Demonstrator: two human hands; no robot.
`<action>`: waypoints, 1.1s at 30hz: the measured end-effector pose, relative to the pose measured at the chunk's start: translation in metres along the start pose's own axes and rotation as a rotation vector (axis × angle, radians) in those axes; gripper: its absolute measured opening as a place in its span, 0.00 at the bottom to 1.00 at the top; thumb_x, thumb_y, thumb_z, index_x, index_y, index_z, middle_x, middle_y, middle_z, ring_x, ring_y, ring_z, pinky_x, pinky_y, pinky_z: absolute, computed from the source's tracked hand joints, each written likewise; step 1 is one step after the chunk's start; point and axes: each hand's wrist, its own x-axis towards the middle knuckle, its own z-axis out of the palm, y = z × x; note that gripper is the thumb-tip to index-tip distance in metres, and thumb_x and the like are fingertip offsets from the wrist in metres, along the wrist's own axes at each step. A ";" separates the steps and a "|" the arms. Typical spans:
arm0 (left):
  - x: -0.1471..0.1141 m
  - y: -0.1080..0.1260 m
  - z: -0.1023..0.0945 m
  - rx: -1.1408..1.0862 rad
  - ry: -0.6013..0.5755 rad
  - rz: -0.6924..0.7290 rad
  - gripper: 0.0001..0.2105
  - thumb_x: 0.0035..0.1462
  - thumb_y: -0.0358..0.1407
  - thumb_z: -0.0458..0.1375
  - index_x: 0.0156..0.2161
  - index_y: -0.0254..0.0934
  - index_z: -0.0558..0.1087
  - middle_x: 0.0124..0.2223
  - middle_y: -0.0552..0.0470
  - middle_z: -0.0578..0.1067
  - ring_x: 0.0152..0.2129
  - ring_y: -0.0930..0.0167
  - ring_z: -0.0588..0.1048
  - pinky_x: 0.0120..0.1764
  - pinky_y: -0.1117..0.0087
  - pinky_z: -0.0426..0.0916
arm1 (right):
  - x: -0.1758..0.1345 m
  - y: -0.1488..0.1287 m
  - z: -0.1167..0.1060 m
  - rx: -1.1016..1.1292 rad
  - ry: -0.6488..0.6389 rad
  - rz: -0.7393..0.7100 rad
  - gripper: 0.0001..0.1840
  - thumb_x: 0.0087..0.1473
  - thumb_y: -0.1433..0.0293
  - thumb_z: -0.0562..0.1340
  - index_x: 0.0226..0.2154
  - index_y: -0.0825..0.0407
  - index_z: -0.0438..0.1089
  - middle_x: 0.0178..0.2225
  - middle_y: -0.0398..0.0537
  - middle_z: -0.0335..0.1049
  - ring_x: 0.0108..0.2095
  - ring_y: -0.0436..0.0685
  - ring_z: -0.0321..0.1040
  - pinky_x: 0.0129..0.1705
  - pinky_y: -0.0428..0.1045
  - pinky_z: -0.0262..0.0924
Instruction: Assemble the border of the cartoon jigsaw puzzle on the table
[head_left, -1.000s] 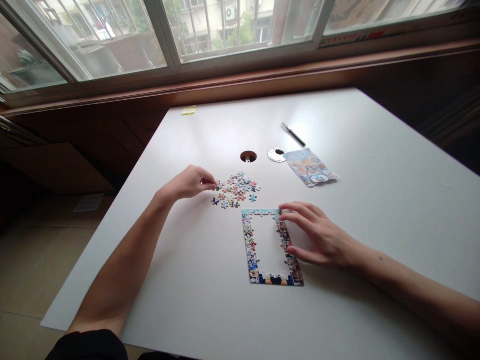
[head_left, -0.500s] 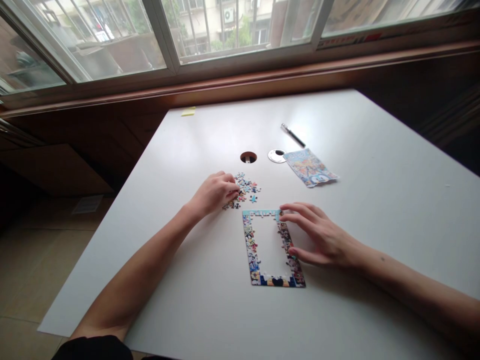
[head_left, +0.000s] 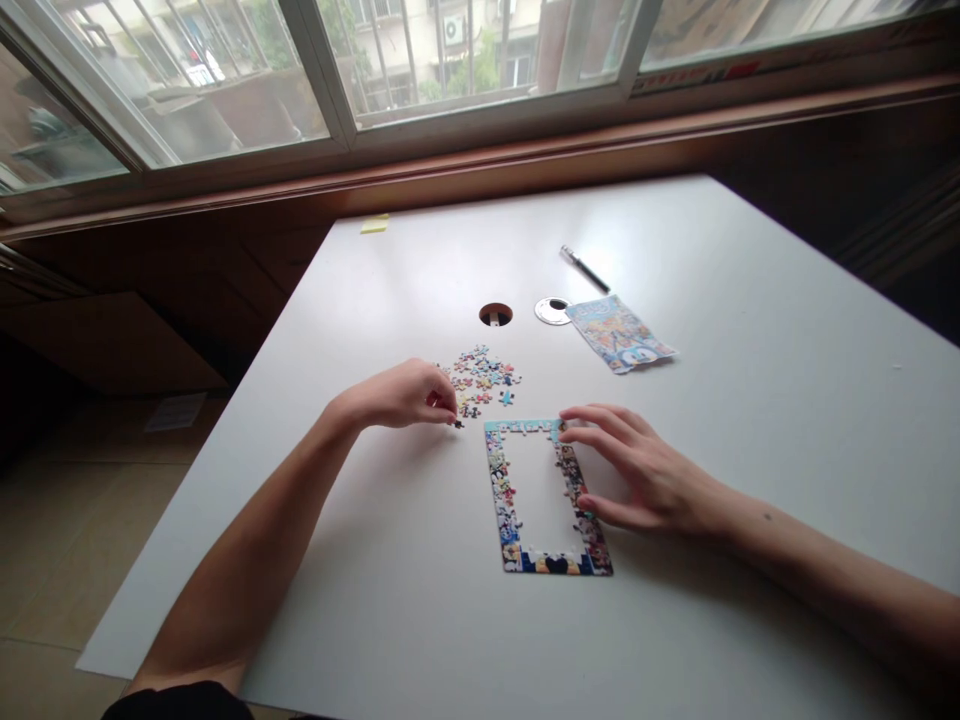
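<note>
My left hand (head_left: 405, 393) is closed in a pinch at the near left side of a pile of loose jigsaw pieces (head_left: 487, 370). A small dark puzzle piece (head_left: 458, 425) shows at its fingertips, just above or on the table. Fingers spread, my right hand (head_left: 641, 468) rests along the right side of a jigsaw border (head_left: 495, 480), touching its upper right corner and right edge. The border is a joined rectangle of colourful pieces, with the white table showing through its middle.
Beyond the pile, the white table (head_left: 360, 330) has a round hole (head_left: 496, 315) with a ring-shaped cover (head_left: 553, 311) beside it. A crumpled printed picture sheet (head_left: 621, 335) and a dark pen (head_left: 585, 269) lie to the right. A yellow sticky note (head_left: 375, 224) is near the far edge.
My left hand has moved left and slightly toward me from the pile, uncovering more pieces, and a dark piece now shows at its fingertips. My right hand and the border have stayed put.
</note>
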 end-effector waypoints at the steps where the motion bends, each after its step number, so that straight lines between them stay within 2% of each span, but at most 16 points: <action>1: 0.002 0.002 0.003 0.005 -0.009 0.028 0.06 0.57 0.35 0.61 0.32 0.39 0.81 0.30 0.53 0.78 0.26 0.73 0.73 0.31 0.72 0.65 | 0.000 0.000 0.000 0.006 0.002 0.005 0.31 0.53 0.61 0.65 0.58 0.45 0.59 0.60 0.58 0.61 0.59 0.69 0.59 0.58 0.67 0.59; 4: 0.007 0.005 0.010 0.025 -0.008 0.071 0.05 0.55 0.34 0.62 0.29 0.38 0.79 0.27 0.54 0.75 0.24 0.75 0.71 0.30 0.72 0.64 | 0.000 0.002 0.001 0.010 0.000 0.008 0.31 0.52 0.61 0.66 0.58 0.45 0.60 0.61 0.57 0.61 0.60 0.69 0.59 0.58 0.66 0.59; 6: 0.008 0.002 0.011 0.046 0.043 0.050 0.06 0.55 0.33 0.62 0.28 0.37 0.78 0.27 0.54 0.74 0.25 0.75 0.71 0.30 0.73 0.63 | -0.001 0.002 0.001 0.003 -0.004 0.002 0.32 0.52 0.61 0.66 0.58 0.46 0.60 0.61 0.58 0.61 0.60 0.69 0.58 0.58 0.66 0.59; 10: 0.007 -0.013 0.011 0.156 0.316 -0.076 0.06 0.58 0.34 0.59 0.34 0.37 0.78 0.35 0.50 0.76 0.31 0.71 0.72 0.36 0.69 0.66 | -0.001 0.002 0.001 -0.006 -0.006 -0.009 0.31 0.53 0.61 0.66 0.57 0.46 0.59 0.61 0.59 0.60 0.60 0.69 0.58 0.58 0.66 0.59; 12: 0.007 -0.021 0.014 0.217 0.392 -0.097 0.06 0.58 0.35 0.60 0.38 0.38 0.79 0.39 0.48 0.76 0.36 0.68 0.73 0.41 0.66 0.67 | 0.000 0.002 0.001 -0.010 -0.007 -0.011 0.32 0.53 0.61 0.66 0.58 0.47 0.59 0.61 0.59 0.60 0.60 0.70 0.58 0.58 0.66 0.59; 17: 0.012 -0.030 0.021 0.247 0.412 -0.049 0.06 0.59 0.34 0.60 0.36 0.38 0.79 0.38 0.48 0.76 0.37 0.67 0.72 0.42 0.65 0.67 | 0.000 0.002 0.000 -0.013 -0.008 -0.004 0.32 0.53 0.61 0.66 0.58 0.46 0.58 0.61 0.59 0.60 0.60 0.70 0.57 0.58 0.67 0.59; 24: 0.009 -0.034 0.015 0.159 0.502 -0.035 0.05 0.58 0.31 0.59 0.34 0.37 0.78 0.36 0.49 0.76 0.35 0.69 0.72 0.41 0.67 0.68 | -0.001 0.001 0.000 0.006 0.004 0.001 0.31 0.53 0.61 0.66 0.58 0.45 0.59 0.61 0.58 0.61 0.59 0.70 0.59 0.58 0.67 0.59; 30: 0.013 -0.034 0.020 0.177 0.431 -0.004 0.05 0.58 0.32 0.59 0.35 0.39 0.79 0.37 0.49 0.76 0.37 0.68 0.72 0.42 0.66 0.67 | 0.000 0.001 0.000 0.023 0.011 0.015 0.31 0.52 0.61 0.66 0.58 0.44 0.60 0.60 0.57 0.62 0.59 0.70 0.59 0.57 0.67 0.60; 33: 0.013 -0.035 0.022 0.241 0.454 -0.033 0.06 0.59 0.32 0.58 0.34 0.39 0.79 0.36 0.49 0.76 0.36 0.67 0.72 0.42 0.65 0.67 | 0.000 0.002 0.000 0.014 0.000 0.007 0.31 0.53 0.61 0.66 0.58 0.45 0.60 0.61 0.58 0.61 0.59 0.70 0.59 0.58 0.67 0.59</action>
